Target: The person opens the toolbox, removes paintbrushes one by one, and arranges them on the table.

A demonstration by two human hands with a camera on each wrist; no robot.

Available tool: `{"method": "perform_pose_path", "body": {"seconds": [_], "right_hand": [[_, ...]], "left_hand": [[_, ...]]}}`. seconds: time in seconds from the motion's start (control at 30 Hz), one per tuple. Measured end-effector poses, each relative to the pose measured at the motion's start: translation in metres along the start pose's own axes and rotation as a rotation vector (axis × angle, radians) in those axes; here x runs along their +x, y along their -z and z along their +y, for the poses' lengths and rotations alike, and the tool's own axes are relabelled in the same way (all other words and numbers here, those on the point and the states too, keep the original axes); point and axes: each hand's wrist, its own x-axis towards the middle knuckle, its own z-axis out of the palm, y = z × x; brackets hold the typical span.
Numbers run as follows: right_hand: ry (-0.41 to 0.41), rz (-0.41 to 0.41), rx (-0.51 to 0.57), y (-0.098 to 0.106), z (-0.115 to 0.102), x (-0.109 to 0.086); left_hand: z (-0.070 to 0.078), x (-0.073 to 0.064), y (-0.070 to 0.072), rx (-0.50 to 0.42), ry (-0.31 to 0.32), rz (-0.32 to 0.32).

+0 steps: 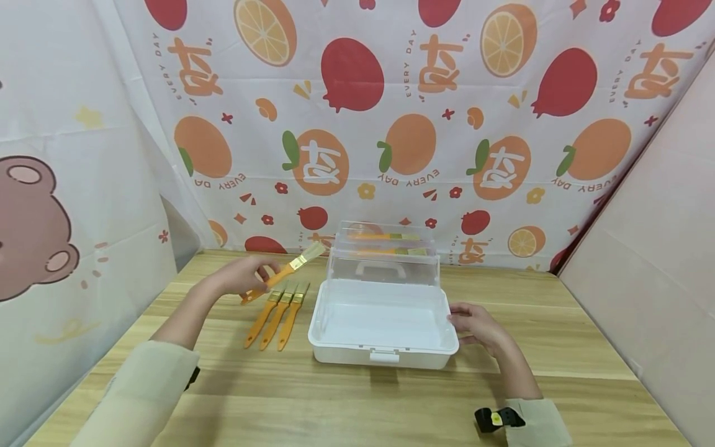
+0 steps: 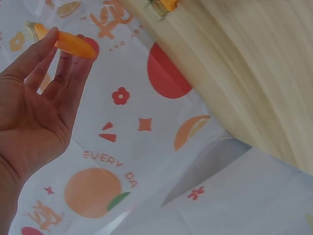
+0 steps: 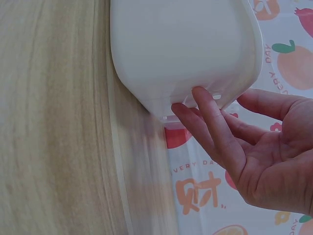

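Note:
My left hand pinches the orange handle of a paintbrush between thumb and fingers, its pale bristles up to the right. Only part of this handle shows in the left wrist view, held at the fingertips. Below that hand, three matching paintbrushes lie side by side on the table. A white storage box stands right of them, its clear lid raised. My right hand holds the box's right end. In the right wrist view, fingers touch the outer wall while the thumb's tip is hidden behind the edge.
Orange-handled brushes show at the raised lid's top. The wooden table extends in front of the box. Behind it hangs a fruit-print cloth, and pale cloths close off both sides.

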Motion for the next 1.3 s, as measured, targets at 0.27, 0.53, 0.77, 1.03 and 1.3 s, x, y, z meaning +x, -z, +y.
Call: {"method": "perform_pose_path", "body": {"seconds": [0.27, 0.53, 0.77, 1.03, 1.3], "right_hand": [[0.005, 0.003, -0.006, 0.000, 0.001, 0.000], [0.018, -0.016, -0.004, 0.001, 0.002, 0.000], [0.031, -0.047, -0.004, 0.003, 0.003, 0.001], [0.017, -0.021, 0.015, 0.001, 0.004, 0.001], [0.030, -0.022, 0.006, 0.002, 0.004, 0.001]], "left_hand": [[-0.025, -0.010, -0.004, -0.198, 0.109, -0.030], [-0.043, -0.019, -0.008, -0.379, 0.271, -0.002], [-0.060, -0.025, -0.015, -0.428, 0.368, 0.003], [-0.072, -0.025, -0.027, -0.393, 0.441, -0.007], [-0.077, -0.024, -0.036, -0.345, 0.490, -0.016]]}}
